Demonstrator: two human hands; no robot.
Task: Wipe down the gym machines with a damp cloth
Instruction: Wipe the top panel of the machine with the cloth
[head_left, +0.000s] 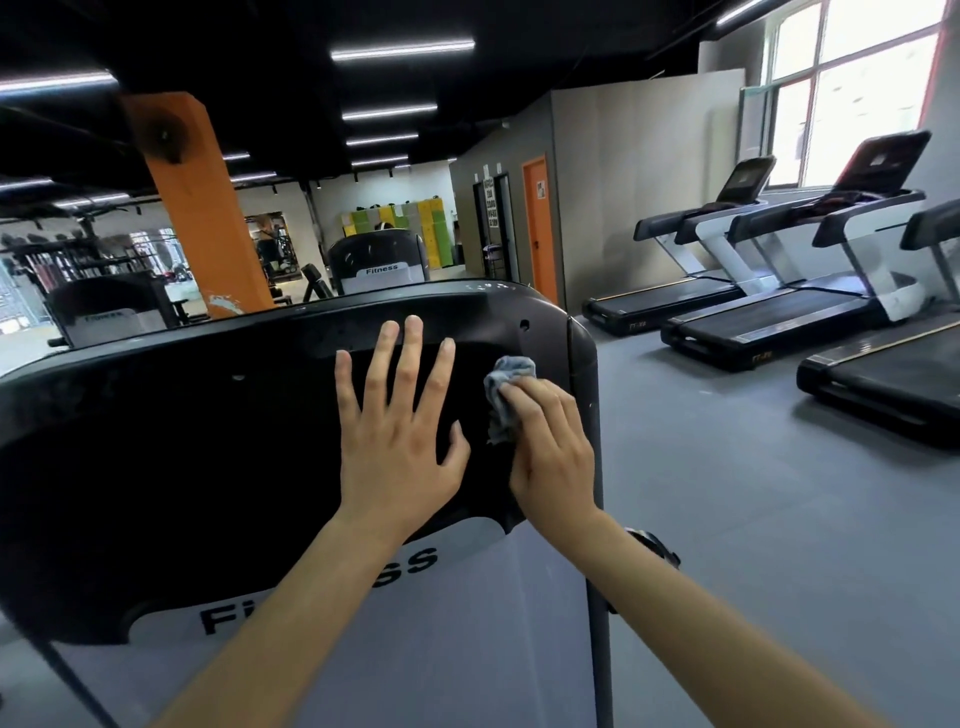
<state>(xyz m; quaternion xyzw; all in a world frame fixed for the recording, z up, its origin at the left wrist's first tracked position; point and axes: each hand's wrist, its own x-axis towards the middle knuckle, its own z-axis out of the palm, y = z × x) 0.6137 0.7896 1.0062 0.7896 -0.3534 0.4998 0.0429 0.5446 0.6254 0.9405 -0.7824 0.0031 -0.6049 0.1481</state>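
Both hands (395, 441) press cloth (506, 395) against machine (182, 415).

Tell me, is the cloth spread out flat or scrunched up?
Scrunched up. The grey cloth bunches into a wad under the right hand on the machine's black cover.

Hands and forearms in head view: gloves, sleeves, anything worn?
Both are bare: no gloves, and no sleeves as far up the forearms as the frame shows. The left hand has no rings, watch or band. The right hand has a dark strap-like band at the wrist; I can't tell what type.
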